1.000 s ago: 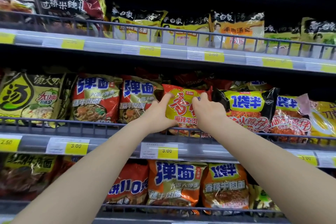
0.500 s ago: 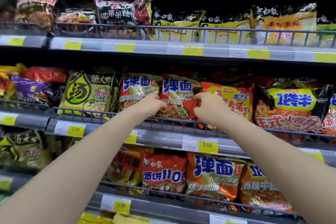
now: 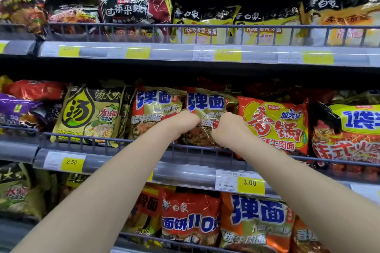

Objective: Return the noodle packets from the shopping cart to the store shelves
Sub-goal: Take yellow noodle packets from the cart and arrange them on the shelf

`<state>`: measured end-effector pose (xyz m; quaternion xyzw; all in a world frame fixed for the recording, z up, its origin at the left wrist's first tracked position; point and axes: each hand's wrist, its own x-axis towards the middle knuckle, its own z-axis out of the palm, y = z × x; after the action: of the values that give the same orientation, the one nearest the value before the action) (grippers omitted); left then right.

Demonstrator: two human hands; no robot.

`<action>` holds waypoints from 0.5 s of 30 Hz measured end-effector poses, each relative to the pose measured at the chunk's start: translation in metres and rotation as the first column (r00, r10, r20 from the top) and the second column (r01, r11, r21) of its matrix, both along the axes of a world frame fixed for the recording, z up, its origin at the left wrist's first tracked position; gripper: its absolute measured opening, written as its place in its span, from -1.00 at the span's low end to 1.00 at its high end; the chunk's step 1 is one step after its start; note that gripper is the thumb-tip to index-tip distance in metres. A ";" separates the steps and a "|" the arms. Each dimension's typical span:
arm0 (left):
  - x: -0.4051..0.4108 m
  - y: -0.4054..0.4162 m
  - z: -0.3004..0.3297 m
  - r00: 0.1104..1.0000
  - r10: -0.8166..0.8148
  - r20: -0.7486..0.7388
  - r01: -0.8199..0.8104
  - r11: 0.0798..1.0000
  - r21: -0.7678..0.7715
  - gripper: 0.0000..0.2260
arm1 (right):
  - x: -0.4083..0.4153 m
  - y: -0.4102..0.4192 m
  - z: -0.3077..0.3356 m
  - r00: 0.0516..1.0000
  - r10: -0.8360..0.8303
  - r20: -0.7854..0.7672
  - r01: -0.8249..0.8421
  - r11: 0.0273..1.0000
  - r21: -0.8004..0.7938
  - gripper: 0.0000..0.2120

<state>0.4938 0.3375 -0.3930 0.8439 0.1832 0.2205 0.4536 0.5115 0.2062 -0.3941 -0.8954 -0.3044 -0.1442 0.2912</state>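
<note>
Both hands are closed on one noodle packet (image 3: 207, 117) on the middle shelf (image 3: 185, 168). The left hand (image 3: 181, 122) grips the packet's left edge with fingers curled into the wrapper, and the right hand (image 3: 228, 127) pinches its right edge the same way. The packet, gold and red with big blue characters, stands upright behind the shelf's wire rail (image 3: 102, 139), about midway along the shelf's front edge.

Touching it on the left is a matching packet (image 3: 152, 109) of the same design. Further left stands a greenish-gold packet (image 3: 88, 113) with a drop-shaped logo, then purple and red packets (image 3: 24, 100) near the shelf's left end. On the right, just beside the held packet, a red and yellow packet (image 3: 275, 123) leans on the rail, and a black and red one (image 3: 347, 135) follows toward the right end.

Yellow price tags reading 2.50 (image 3: 71, 162) and 3.00 (image 3: 249, 183) sit on the shelf's front strip. The upper shelf (image 3: 174, 52) carries dark red and yellow packets; the lower shelf (image 3: 176, 241) shows red and orange ones between the forearms.
</note>
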 end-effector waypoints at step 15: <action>0.010 -0.013 0.001 0.982 0.188 -0.005 -0.185 0.970 0.159 -0.47 | 0.005 0.015 -0.010 1.000 0.026 -0.007 -0.027 0.993 -0.118 -0.62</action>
<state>0.5034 0.3246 -0.3915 0.8584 0.2480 0.2674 0.3607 0.5167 0.2214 -0.4037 -0.9073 -0.3234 -0.1195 0.2405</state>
